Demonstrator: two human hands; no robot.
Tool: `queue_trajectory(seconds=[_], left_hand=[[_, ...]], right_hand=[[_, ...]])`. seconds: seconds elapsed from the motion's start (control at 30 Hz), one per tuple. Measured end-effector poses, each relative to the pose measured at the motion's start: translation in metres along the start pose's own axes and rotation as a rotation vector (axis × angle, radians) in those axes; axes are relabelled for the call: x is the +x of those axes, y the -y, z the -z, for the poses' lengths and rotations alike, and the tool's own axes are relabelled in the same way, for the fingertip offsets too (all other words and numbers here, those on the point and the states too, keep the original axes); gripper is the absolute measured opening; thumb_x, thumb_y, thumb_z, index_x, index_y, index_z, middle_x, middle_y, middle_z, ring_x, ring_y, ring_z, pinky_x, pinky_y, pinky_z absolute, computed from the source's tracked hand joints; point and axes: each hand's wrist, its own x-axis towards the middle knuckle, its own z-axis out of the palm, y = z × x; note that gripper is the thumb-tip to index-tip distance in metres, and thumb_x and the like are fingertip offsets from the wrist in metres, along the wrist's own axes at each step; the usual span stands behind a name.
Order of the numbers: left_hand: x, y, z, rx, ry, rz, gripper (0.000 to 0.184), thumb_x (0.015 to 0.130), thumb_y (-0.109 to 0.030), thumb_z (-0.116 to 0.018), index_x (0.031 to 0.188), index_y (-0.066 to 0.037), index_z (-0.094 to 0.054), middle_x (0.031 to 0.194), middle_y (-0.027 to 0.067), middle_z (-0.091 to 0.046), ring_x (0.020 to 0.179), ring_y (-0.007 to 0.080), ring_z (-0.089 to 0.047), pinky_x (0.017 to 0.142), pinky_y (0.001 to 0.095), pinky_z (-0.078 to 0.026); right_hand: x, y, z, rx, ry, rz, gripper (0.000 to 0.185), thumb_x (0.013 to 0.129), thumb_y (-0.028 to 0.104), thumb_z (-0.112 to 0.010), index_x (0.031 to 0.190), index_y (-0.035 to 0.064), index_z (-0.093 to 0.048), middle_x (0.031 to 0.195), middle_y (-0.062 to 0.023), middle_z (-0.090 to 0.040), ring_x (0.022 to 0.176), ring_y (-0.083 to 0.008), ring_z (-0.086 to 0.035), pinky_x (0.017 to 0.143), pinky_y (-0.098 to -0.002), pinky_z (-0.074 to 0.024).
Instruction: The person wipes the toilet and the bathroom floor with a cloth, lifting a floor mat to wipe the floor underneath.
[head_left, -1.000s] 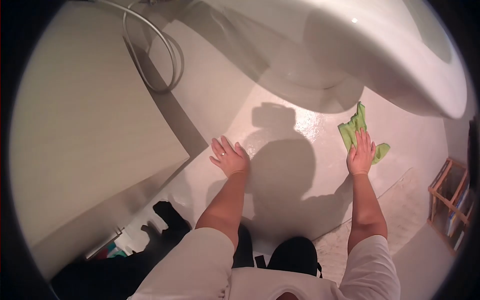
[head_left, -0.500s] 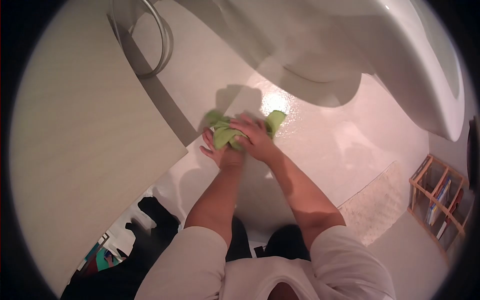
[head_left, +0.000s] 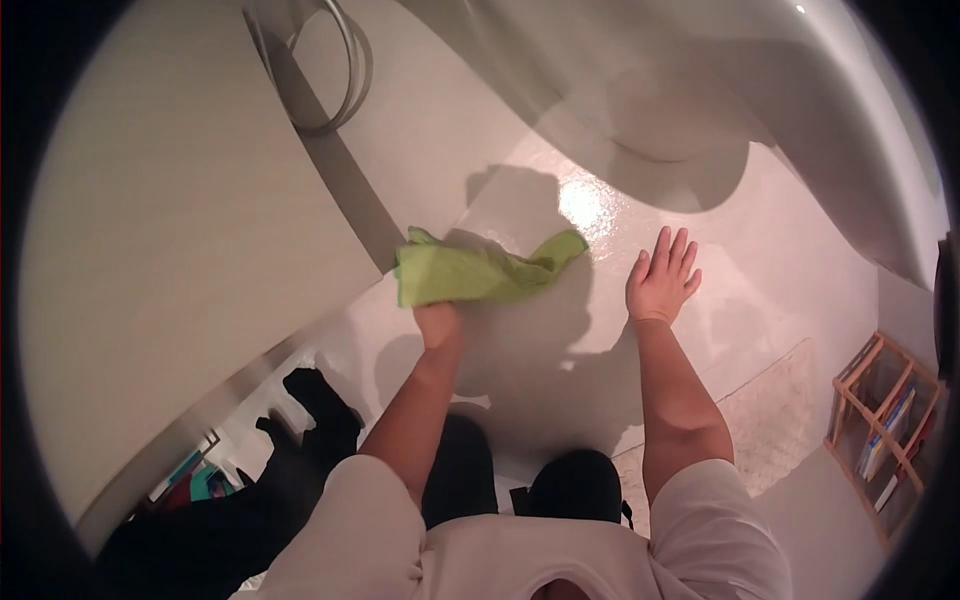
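Note:
A green cloth (head_left: 480, 276) lies stretched out in the middle of the view, over the pale, wet-looking floor (head_left: 420, 170). My left hand (head_left: 437, 322) is at the cloth's lower left; the cloth covers its fingers, so their grip is hidden. To the right, my right hand (head_left: 664, 278) is spread on the floor with its fingers apart and nothing in it, separate from the cloth. Past both hands stands the base of a white toilet or basin (head_left: 660, 120).
A large pale panel (head_left: 200, 220) fills the left side, with a grey hose (head_left: 350, 70) behind it. Dark clothing (head_left: 270, 480) hangs at the lower left. At the right are a wooden rack (head_left: 885, 420) with magazines and a light mat (head_left: 760, 410).
My right hand has let go of the cloth and moved right, onto the floor. The cloth now spreads over my left hand instead of being bunched between both hands.

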Motion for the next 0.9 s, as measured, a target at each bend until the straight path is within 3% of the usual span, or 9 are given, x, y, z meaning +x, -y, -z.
queue_trajectory(seconds=[0.1,0.17,0.23,0.33,0.43,0.57,0.67,0.77,0.9], left_hand=[[-0.008,0.001,-0.046,0.273,-0.109,-0.363,0.043,0.083,-0.031,-0.054,0.118,-0.007,-0.045,0.130,0.0158,-0.034,0.119,0.0292,-0.033,0.092,0.0371,-0.037],[-0.008,-0.021,-0.099,1.060,0.044,-0.520,0.038,0.082,-0.028,-0.057,0.116,-0.013,-0.048,0.130,0.0175,-0.034,0.119,0.0333,-0.033,0.093,0.0418,-0.034],[0.011,-0.010,-0.131,1.472,0.286,-0.898,0.036,0.081,-0.026,-0.057,0.116,-0.020,-0.050,0.130,0.0154,-0.036,0.119,0.0306,-0.035,0.096,0.0491,-0.030],[0.033,0.012,-0.146,1.363,0.728,-1.144,0.038,0.079,-0.027,-0.056,0.117,-0.027,-0.049,0.134,0.0093,-0.035,0.122,0.0283,-0.033,0.099,0.0565,-0.023],[0.081,-0.005,-0.150,1.714,0.755,-1.216,0.040,0.080,-0.023,-0.050,0.120,-0.028,-0.047,0.136,0.0028,-0.034,0.125,0.0262,-0.031,0.100,0.0587,-0.020],[0.160,-0.046,-0.147,1.921,0.121,-0.794,0.050,0.084,-0.024,-0.042,0.133,-0.017,-0.034,0.143,0.0077,-0.021,0.132,0.0272,-0.017,0.102,0.0561,-0.011],[0.163,-0.049,-0.138,1.587,-0.237,-0.664,0.050,0.086,-0.027,-0.041,0.134,-0.016,-0.031,0.144,0.0108,-0.016,0.132,0.0282,-0.013,0.104,0.0519,-0.010],[0.141,-0.047,-0.113,1.501,-0.506,-0.351,0.052,0.087,-0.028,-0.041,0.135,-0.015,-0.028,0.144,0.0152,-0.011,0.133,0.0296,-0.011,0.105,0.0487,-0.009],[0.066,-0.010,-0.036,1.401,-0.643,-0.336,0.051,0.082,-0.015,-0.047,0.131,-0.009,-0.035,0.136,0.0195,-0.028,0.124,0.0343,-0.026,0.102,0.0455,-0.020]], right_hand=[[0.001,0.001,0.002,0.005,-0.001,0.009,0.051,0.086,0.033,-0.039,0.135,0.0178,-0.031,0.143,-0.0064,-0.021,0.132,-0.0287,-0.016,0.102,-0.0527,-0.0099],[0.001,0.000,0.003,-0.007,0.004,0.008,0.051,0.086,0.033,-0.039,0.134,0.0174,-0.031,0.143,-0.0066,-0.021,0.132,-0.0291,-0.017,0.102,-0.0527,-0.0101],[0.001,0.000,0.003,0.008,-0.003,0.010,0.051,0.086,0.032,-0.039,0.134,0.0170,-0.032,0.143,-0.0068,-0.021,0.132,-0.0294,-0.016,0.102,-0.0530,-0.0102],[0.003,0.001,0.001,0.018,-0.003,0.012,0.050,0.086,0.032,-0.039,0.134,0.0167,-0.032,0.143,-0.0072,-0.020,0.132,-0.0297,-0.016,0.101,-0.0534,-0.0099],[0.001,0.001,0.002,0.010,-0.001,0.012,0.051,0.086,0.032,-0.039,0.135,0.0169,-0.030,0.144,-0.0074,-0.020,0.132,-0.0298,-0.015,0.101,-0.0535,-0.0091],[0.003,0.001,0.001,-0.013,0.012,0.015,0.052,0.087,0.032,-0.038,0.135,0.0172,-0.029,0.144,-0.0082,-0.019,0.132,-0.0298,-0.015,0.101,-0.0535,-0.0094],[-0.001,0.000,0.002,-0.021,0.016,0.018,0.052,0.087,0.032,-0.038,0.136,0.0173,-0.029,0.144,-0.0084,-0.019,0.132,-0.0299,-0.015,0.101,-0.0535,-0.0099],[0.004,0.001,0.002,-0.030,0.016,0.018,0.052,0.087,0.033,-0.037,0.136,0.0173,-0.028,0.144,-0.0081,-0.019,0.132,-0.0302,-0.016,0.101,-0.0537,-0.0102],[0.001,0.003,0.003,-0.017,0.009,0.027,0.052,0.087,0.033,-0.037,0.136,0.0172,-0.028,0.144,-0.0080,-0.020,0.132,-0.0303,-0.016,0.101,-0.0538,-0.0106]])
